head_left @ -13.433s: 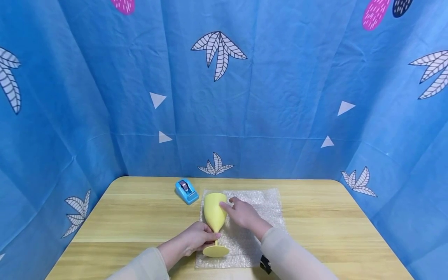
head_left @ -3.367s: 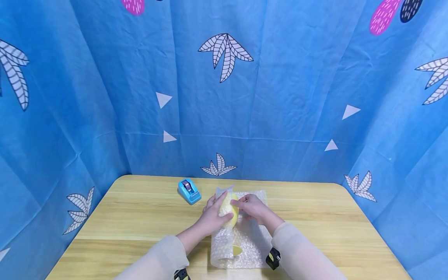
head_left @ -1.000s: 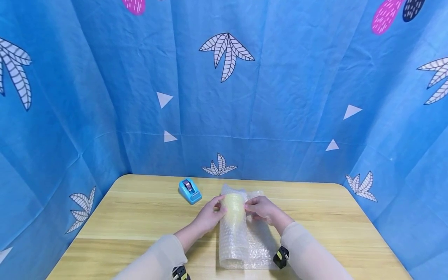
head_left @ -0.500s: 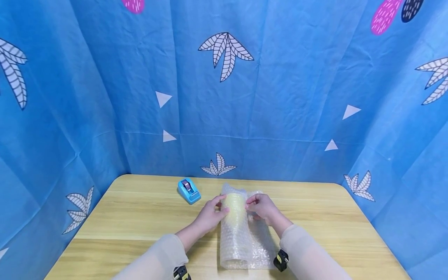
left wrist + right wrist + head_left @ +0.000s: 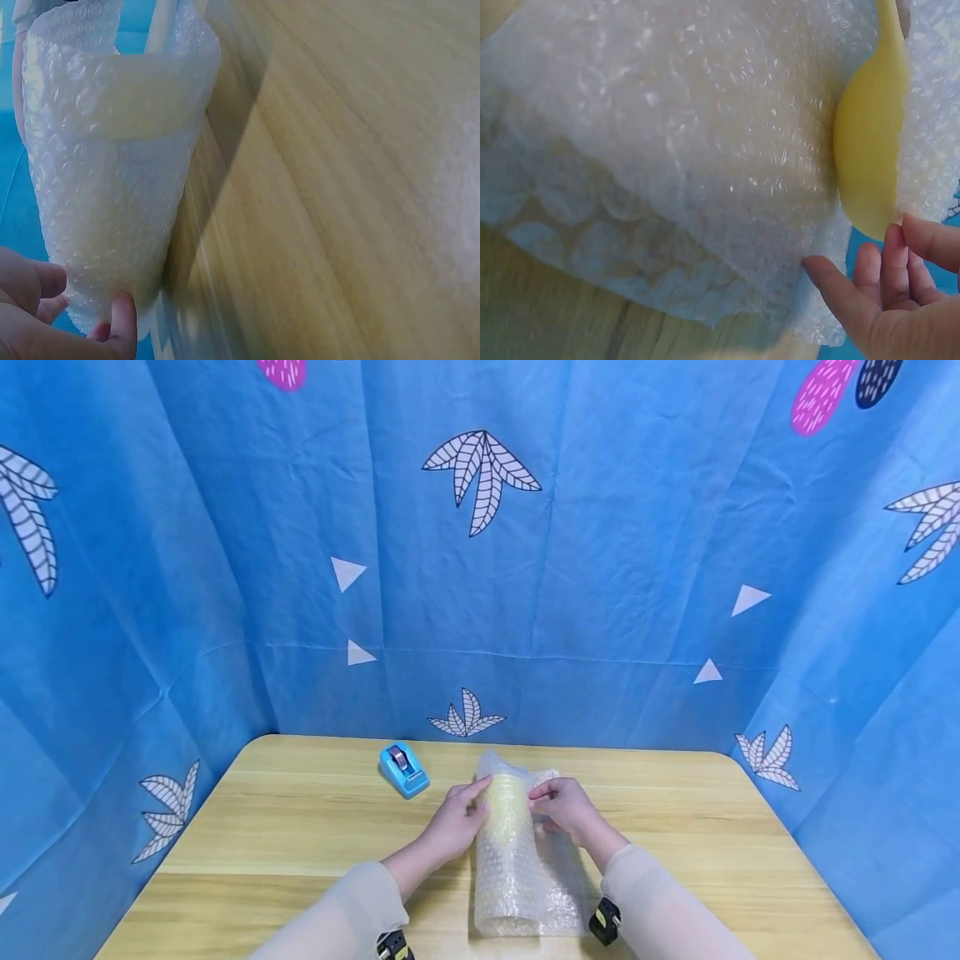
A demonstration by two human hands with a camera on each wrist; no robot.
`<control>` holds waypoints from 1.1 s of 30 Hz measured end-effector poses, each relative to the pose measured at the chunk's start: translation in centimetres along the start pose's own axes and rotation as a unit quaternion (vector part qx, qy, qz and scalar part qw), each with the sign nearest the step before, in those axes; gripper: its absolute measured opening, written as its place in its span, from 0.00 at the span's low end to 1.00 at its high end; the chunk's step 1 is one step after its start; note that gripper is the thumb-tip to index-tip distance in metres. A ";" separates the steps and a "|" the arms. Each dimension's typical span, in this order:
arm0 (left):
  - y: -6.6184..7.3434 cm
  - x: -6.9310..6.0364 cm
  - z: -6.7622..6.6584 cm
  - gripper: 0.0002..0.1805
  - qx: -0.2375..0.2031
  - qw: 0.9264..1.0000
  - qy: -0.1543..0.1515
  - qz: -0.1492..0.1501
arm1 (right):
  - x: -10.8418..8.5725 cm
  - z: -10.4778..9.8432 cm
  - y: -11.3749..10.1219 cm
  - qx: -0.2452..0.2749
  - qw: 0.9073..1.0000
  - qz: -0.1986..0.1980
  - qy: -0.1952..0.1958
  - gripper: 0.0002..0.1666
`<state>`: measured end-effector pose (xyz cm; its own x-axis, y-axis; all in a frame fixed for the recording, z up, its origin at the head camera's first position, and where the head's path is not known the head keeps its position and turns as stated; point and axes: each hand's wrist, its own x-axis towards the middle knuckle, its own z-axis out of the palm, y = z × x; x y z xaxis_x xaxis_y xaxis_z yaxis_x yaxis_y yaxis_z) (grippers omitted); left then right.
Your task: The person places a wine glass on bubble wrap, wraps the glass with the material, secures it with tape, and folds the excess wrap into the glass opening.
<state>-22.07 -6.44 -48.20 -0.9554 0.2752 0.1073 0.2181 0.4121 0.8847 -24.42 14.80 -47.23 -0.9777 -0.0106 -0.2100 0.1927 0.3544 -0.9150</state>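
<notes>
A yellow goblet [image 5: 870, 142] lies on its side inside a sheet of bubble wrap [image 5: 506, 868], which is folded over it from the left. From above, its cup shows only as a pale yellow patch through the wrap; the right wrist view catches its bare side through the gap. At the roll's upper left side, my left hand [image 5: 453, 822] holds the wrapped cup, with thumb and index finger against the wrap. Opposite it, my right hand [image 5: 566, 806] pinches the folded-over edge of the wrap beside the cup.
A blue tape dispenser [image 5: 403, 770] stands on the wooden table [image 5: 315, 827], left of the wrap's far end. The wrap's flat remainder [image 5: 562, 885] spreads to the right under my right forearm. A blue patterned curtain [image 5: 622, 568] encloses the table's back and sides.
Earlier the goblet lay bare on the flat sheet, my left hand at its stem. The wrap's left part has since come over it. In the last second the roll has shifted slightly right.
</notes>
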 end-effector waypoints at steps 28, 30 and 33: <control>0.1 0.4 0.8 0.29 -0.051 0.998 0.023 -0.035 | -0.3 0.3 -0.3 -0.031 0.999 -0.007 0.014 0.17; 0.0 0.5 0.8 0.29 -0.056 0.998 0.020 -0.035 | -0.2 0.3 -0.3 -0.027 1.000 0.000 0.014 0.20; 0.1 0.5 0.8 0.29 -0.062 0.997 0.015 -0.033 | -0.2 0.4 -0.5 -0.033 0.999 0.006 0.018 0.25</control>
<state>-22.33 -5.54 -48.45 -0.9729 0.2236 0.0588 0.1297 0.3176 0.9393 -24.33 14.21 -46.91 -0.9779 0.0262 -0.2073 0.1993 0.4157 -0.8874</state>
